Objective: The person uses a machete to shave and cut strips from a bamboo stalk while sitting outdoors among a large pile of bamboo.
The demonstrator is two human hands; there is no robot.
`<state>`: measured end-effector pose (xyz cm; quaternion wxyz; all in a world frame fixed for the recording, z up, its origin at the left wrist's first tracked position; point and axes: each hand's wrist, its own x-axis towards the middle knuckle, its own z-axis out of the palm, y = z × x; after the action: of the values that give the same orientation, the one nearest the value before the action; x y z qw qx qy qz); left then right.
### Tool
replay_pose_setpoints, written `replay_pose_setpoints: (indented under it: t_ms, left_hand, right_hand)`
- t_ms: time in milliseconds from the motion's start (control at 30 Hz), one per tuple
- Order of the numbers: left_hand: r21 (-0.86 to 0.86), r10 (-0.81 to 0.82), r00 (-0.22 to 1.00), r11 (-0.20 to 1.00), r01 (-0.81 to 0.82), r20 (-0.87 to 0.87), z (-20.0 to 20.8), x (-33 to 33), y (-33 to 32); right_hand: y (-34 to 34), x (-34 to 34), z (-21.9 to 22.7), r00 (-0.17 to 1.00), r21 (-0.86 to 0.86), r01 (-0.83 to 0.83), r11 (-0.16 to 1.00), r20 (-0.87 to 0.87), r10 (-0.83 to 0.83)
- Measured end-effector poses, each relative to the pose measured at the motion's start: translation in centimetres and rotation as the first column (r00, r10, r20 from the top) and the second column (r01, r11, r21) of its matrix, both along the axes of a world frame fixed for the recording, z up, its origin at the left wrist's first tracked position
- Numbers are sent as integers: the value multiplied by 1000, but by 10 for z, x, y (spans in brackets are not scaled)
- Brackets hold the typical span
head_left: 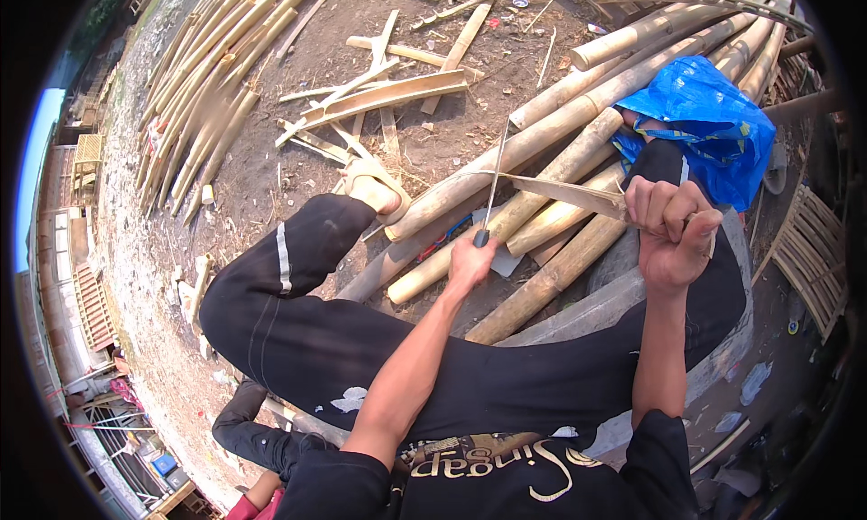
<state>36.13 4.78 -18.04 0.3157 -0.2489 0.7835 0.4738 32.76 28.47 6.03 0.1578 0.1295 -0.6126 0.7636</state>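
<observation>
My left hand (471, 263) is closed around the dark handle of a long, thin-bladed knife (496, 177), its blade pointing up and away from me. In my right hand (673, 227), raised above my right knee, is one end of a flat bamboo strip (573, 193). From there the strip runs leftward to the blade and seems to meet it; a thinner length continues past it on the left. Whether the blade cuts into the strip, I cannot tell. Below both hands lie several thick bamboo poles (542, 177), between my bent legs.
A blue plastic sheet (700, 114) lies crumpled beyond my right knee. Split bamboo pieces (388, 96) litter the dirt ahead, and a large stack of poles (212, 78) lies far left. Another person's dark-trousered leg (271, 439) is close at lower left. A slatted bamboo panel (813, 249) stands at right.
</observation>
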Motion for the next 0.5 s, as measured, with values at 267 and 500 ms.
replay_pose_setpoints:
  t_ms: [267,500]
  left_hand:
    - [125,141,952,986,-111,-271,39,-25,5]
    - [64,44,955,998,-27,-292,40,-27,1]
  right_hand:
    - [-8,10,76,946,-174,-259,950,-245,213]
    - [-23,-1,28,992,-118,-37,992,-125,23]
